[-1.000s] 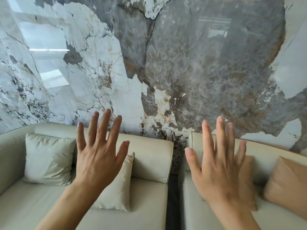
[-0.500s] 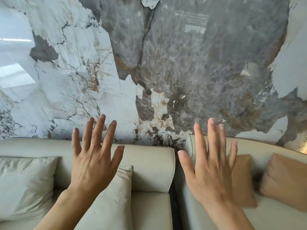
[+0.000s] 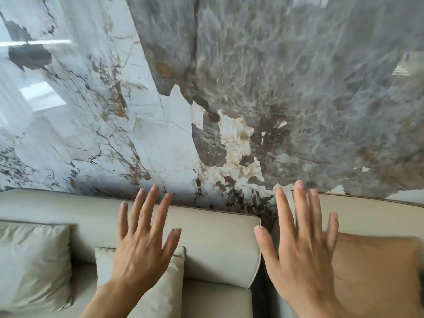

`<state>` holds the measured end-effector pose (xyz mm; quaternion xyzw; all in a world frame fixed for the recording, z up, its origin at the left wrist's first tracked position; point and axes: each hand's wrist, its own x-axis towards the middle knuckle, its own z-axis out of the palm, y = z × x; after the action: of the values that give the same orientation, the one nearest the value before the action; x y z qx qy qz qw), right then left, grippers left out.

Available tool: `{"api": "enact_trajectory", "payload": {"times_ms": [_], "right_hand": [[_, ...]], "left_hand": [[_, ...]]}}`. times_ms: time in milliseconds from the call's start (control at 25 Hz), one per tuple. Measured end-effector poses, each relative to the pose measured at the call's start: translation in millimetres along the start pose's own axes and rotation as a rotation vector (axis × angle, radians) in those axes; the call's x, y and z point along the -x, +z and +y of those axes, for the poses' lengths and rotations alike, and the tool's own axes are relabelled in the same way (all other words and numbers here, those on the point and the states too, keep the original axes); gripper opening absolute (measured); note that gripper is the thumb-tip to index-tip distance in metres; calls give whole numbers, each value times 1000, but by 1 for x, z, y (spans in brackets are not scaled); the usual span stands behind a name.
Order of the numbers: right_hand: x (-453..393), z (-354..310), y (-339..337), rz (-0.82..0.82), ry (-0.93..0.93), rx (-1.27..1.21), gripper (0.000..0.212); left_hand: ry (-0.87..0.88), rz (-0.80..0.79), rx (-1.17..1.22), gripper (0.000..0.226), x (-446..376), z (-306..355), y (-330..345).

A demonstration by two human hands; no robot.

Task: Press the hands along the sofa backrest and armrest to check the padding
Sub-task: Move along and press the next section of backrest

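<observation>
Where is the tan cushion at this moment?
In the head view, the tan cushion sits at lower right on the right-hand sofa section, against its backrest, partly hidden by the right hand.

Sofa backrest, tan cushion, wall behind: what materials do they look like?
Sofa backrest: looks like smooth beige leather or faux leather, matte with a soft sheen, piped edge seam; which one is unclear.
Tan cushion: seems a soft woven or suede-like fabric, matte; blurred, so uncertain.
Wall: polished marble or marble-look slab, grey and white veining, with glossy reflections of lights.
</observation>
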<state>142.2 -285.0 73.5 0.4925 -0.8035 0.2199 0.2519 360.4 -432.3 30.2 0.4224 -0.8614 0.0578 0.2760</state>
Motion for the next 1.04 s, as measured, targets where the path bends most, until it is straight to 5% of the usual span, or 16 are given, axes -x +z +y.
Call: {"api": "enact_trajectory", "payload": {"times_ms": [200,680,1040], "right_hand": [[-28,30,119,-109,50,-14,70],[81,56,394,-377,65,42,70],[105,71,497,-98,10,139,68]], "left_hand": [[-5,-71,5,66,-41,-18,110],[62,-348,-30,67,5,-45,379],[160,35,-180,64,-3,-68,466]]}}
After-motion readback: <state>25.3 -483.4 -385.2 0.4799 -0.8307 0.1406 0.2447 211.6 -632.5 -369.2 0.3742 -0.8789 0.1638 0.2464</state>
